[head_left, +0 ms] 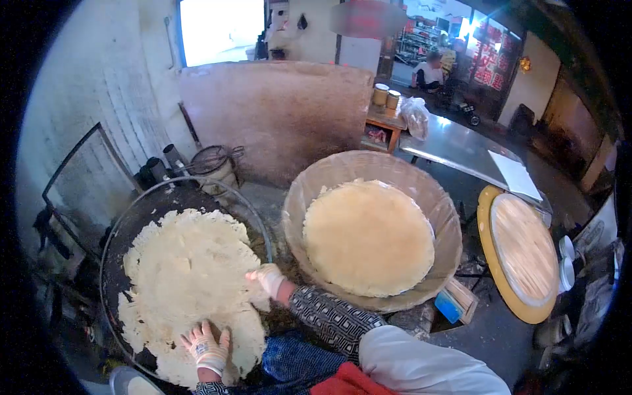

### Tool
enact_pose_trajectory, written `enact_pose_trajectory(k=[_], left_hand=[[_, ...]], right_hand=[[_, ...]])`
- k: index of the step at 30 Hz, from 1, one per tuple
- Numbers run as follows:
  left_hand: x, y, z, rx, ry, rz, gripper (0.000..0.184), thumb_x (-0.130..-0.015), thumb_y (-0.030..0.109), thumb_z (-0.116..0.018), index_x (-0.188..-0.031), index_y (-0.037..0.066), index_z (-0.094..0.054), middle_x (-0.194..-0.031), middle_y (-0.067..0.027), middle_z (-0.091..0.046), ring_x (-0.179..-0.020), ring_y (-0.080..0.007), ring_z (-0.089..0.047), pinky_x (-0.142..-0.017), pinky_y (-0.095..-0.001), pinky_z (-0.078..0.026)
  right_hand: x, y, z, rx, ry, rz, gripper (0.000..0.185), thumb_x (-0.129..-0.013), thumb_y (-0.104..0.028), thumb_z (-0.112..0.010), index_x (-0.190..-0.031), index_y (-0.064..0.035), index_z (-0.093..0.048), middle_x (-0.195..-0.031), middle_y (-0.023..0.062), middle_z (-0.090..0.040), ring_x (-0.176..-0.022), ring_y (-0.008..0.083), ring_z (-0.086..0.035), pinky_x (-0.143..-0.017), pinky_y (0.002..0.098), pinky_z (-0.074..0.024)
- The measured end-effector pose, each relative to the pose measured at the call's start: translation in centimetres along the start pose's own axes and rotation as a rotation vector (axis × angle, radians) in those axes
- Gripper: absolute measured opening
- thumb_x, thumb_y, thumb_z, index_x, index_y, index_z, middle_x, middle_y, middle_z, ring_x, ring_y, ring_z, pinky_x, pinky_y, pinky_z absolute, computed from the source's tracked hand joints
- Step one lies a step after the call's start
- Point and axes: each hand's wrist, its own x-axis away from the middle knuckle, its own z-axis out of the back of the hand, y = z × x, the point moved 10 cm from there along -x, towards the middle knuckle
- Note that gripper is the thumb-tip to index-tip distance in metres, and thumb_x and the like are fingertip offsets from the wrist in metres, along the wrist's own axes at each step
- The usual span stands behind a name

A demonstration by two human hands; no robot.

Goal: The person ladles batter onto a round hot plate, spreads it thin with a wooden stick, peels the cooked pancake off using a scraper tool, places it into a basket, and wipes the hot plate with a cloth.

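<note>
A large, pale, thin pancake [191,263] with ragged edges covers most of a round black griddle [115,263] ringed by a metal hoop. My left hand [207,347], in a light glove with bare fingertips, lies flat on the pancake's near part, fingers spread. At the pancake's right edge is my right hand [266,280], gloved too, its fingers curled in and closed at the rim. Just below it, a flap of the pancake reaches over the griddle's side. To the right, a wide lined basket [309,174] holds a round stack of browned pancakes [368,237].
A yellow-rimmed round board [487,257] leans at the right near a metal table [454,148]. A blue-ended box [449,308] sits below the basket. Behind the griddle stand a brown panel [283,118] and a bucket [222,174]. Part of a bowl [135,382] shows at bottom left.
</note>
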Motion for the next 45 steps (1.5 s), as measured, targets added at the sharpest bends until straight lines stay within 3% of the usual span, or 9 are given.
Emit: enact_pose_trajectory(k=[6,11,18,19,21,25,30,33,45], left_hand=[[6.0,0.5,3.8,0.203,0.33,-0.22,0.065,-0.083,0.034,-0.067,-0.136,0.004,-0.044,-0.131,-0.0239,-0.046,-0.123,-0.0406,-0.043,-0.113,-0.0583,-0.02],[8.4,-2.4,1.3,0.215,0.455,-0.21,0.059,-0.087,0.026,-0.065,-0.137,0.004,-0.042,-0.135,-0.0223,-0.045,-0.126,-0.041,-0.041,-0.11,-0.0544,-0.025],[9.2,-4.4,-3.6,0.269,0.482,-0.121,0.052,-0.087,0.021,-0.063,-0.134,0.005,-0.046,-0.131,-0.0232,-0.046,-0.119,-0.0429,-0.044,-0.105,-0.0526,-0.033],[8.8,-4.9,-4.8,0.258,0.445,-0.066,0.052,-0.086,0.019,-0.063,-0.133,0.004,-0.047,-0.129,-0.0237,-0.047,-0.116,-0.0435,-0.045,-0.103,-0.0525,-0.034],[7.2,-6.4,-8.6,0.166,0.413,-0.082,0.041,-0.084,0.024,-0.064,-0.118,0.005,-0.054,-0.116,-0.0211,-0.054,-0.11,-0.0406,-0.049,-0.105,-0.0539,-0.032],[6.6,-6.4,-10.0,0.016,0.411,-0.184,0.035,-0.082,0.031,-0.064,-0.103,0.006,-0.057,-0.101,-0.0175,-0.057,-0.102,-0.0383,-0.053,-0.107,-0.0555,-0.029],[6.3,-6.9,-10.4,0.102,0.372,-0.262,0.036,-0.079,0.029,-0.062,-0.103,0.004,-0.056,-0.097,-0.0191,-0.056,-0.102,-0.0407,-0.05,-0.103,-0.055,-0.03],[6.0,-7.4,-10.9,0.034,0.39,-0.296,0.033,-0.079,0.028,-0.061,-0.1,0.003,-0.056,-0.094,-0.0188,-0.056,-0.097,-0.0408,-0.05,-0.097,-0.0536,-0.034],[5.9,-9.7,-11.2,-0.053,0.36,-0.309,0.035,-0.077,0.029,-0.063,-0.096,0.001,-0.055,-0.095,-0.0175,-0.054,-0.097,-0.0405,-0.051,-0.099,-0.0532,-0.034]], right_hand=[[-2.1,-11.6,3.8,2.097,-0.411,0.391,0.021,-0.092,-0.024,-0.055,-0.103,-0.015,-0.072,-0.102,0.0114,-0.071,-0.096,0.0292,-0.065,-0.084,0.0412,-0.0516],[-4.4,-34.3,16.5,1.211,-0.124,0.277,0.025,-0.074,-0.024,-0.078,-0.085,-0.002,-0.075,-0.076,0.006,-0.07,-0.068,0.013,-0.06,-0.066,0.0325,-0.0509],[4.2,-65.0,15.7,2.176,0.372,0.105,0.011,-0.072,-0.017,-0.071,-0.074,-0.0061,-0.071,-0.077,0.0116,-0.068,-0.067,0.0195,-0.064,-0.06,0.035,-0.0517],[1.8,-64.9,15.6,2.857,-0.265,0.54,0.015,-0.068,-0.014,-0.069,-0.08,-0.0037,-0.071,-0.079,0.0141,-0.069,-0.068,0.0224,-0.066,-0.059,0.037,-0.0536],[7.9,-67.8,7.0,2.288,0.578,0.263,0.025,-0.066,-0.01,-0.068,-0.09,-0.0039,-0.072,-0.083,0.0175,-0.07,-0.079,0.028,-0.071,-0.068,0.0386,-0.0572],[7.5,-58.5,2.8,2.515,0.361,0.991,0.02,-0.083,-0.018,-0.054,-0.08,-0.0086,-0.072,-0.079,0.0127,-0.07,-0.072,0.0228,-0.069,-0.057,0.0381,-0.0535],[13.6,-30.8,10.1,2.316,-0.09,0.135,0.033,-0.092,-0.023,-0.046,-0.117,-0.008,-0.06,-0.106,0.0164,-0.067,-0.098,0.0281,-0.065,-0.077,0.0519,-0.0521],[12.0,-20.6,18.5,2.102,0.077,-0.102,0.026,-0.089,-0.017,-0.048,-0.102,-0.0083,-0.068,-0.107,0.015,-0.069,-0.1,0.0302,-0.066,-0.077,0.0501,-0.053],[11.9,-4.4,31.4,1.97,0.188,-0.219,0.024,-0.087,-0.023,-0.054,-0.092,-0.0104,-0.073,-0.092,0.0123,-0.073,-0.089,0.0296,-0.07,-0.075,0.0485,-0.053]])
